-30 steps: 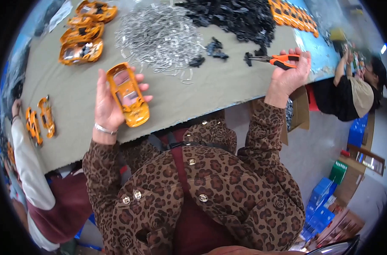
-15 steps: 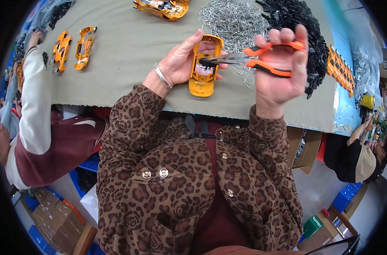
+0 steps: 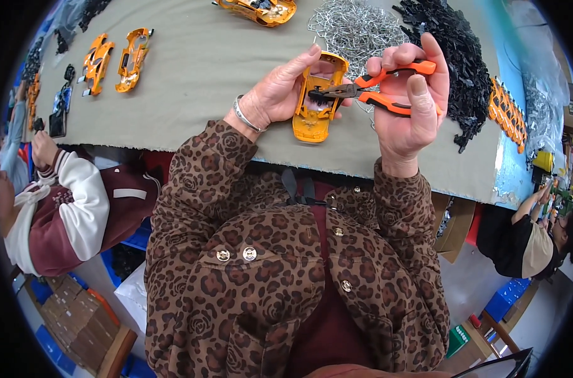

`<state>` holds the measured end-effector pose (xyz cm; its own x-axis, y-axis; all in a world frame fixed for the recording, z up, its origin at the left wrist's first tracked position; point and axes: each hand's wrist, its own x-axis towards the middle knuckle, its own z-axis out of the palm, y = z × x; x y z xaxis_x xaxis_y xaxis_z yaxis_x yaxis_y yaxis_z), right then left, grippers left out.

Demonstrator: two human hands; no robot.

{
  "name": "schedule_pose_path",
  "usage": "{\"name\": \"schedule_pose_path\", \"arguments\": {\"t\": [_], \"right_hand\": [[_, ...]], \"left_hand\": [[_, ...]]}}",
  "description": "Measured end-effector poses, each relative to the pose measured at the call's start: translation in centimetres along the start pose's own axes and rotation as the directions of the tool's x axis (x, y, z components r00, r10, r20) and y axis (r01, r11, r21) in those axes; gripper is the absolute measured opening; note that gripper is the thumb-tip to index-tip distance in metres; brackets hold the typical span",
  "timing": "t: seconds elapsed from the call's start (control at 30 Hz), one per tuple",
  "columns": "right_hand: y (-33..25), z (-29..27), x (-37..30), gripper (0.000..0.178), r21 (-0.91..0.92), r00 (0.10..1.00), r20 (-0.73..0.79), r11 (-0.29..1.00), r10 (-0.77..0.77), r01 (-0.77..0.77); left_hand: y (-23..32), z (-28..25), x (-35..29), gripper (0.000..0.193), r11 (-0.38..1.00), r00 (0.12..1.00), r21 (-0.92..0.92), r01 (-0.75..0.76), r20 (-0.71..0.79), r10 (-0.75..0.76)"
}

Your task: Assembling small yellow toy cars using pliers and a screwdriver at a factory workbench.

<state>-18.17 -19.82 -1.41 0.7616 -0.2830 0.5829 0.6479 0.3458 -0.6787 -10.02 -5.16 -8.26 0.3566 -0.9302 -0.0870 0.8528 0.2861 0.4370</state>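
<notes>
**Pliers (image 3: 376,99) dip into the orange toy car body (image 3: 311,129)!**

And here we are over the desk (image 3: 223,94), the car body up off the cloth, hollow side showing. The left hand (image 3: 277,94) has it, thumb along one edge, fingers behind. Over on the right, the right hand (image 3: 415,110) grips the orange-and-black handles, and the pliers' tips are at a small black part (image 3: 318,96) inside the shell; whether it is seated, I cannot tell. Just beyond, a heap of silvery wire pieces (image 3: 355,31), with a black parts pile (image 3: 453,63) beside it. Two more orange car bodies (image 3: 134,60) lie well off to the left, near a co-worker's white sleeve (image 3: 88,208).
</notes>
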Motion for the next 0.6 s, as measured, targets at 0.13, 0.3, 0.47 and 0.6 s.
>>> {"name": "schedule_pose_path", "arguments": {"t": [0.13,0.3,0.47,0.6], "right_hand": [[0.4,1.8,0.1,0.046,-0.015,0.999,0.033,0.999,0.029,-0.028],[0.6,2.5,0.7,0.048,-0.115,0.995,0.092,0.993,0.043,-0.033],[0.2,1.9,1.2,0.045,-0.164,0.993,0.045,0.981,0.110,-0.101],[0.4,2.0,1.7,0.047,-0.164,0.976,0.050,0.966,0.211,-0.200]], "left_hand": [[0.1,-0.7,0.2,0.058,1.000,1.000,0.018,-0.005,-0.022,0.005],[0.1,-0.6,-0.1,0.057,0.998,0.998,0.028,-0.050,0.051,0.048],[0.0,0.3,-0.1,0.063,0.990,0.992,0.080,-0.113,-0.052,0.117],[-0.2,0.2,0.2,0.063,0.987,0.989,0.097,-0.129,-0.054,0.134]]}}
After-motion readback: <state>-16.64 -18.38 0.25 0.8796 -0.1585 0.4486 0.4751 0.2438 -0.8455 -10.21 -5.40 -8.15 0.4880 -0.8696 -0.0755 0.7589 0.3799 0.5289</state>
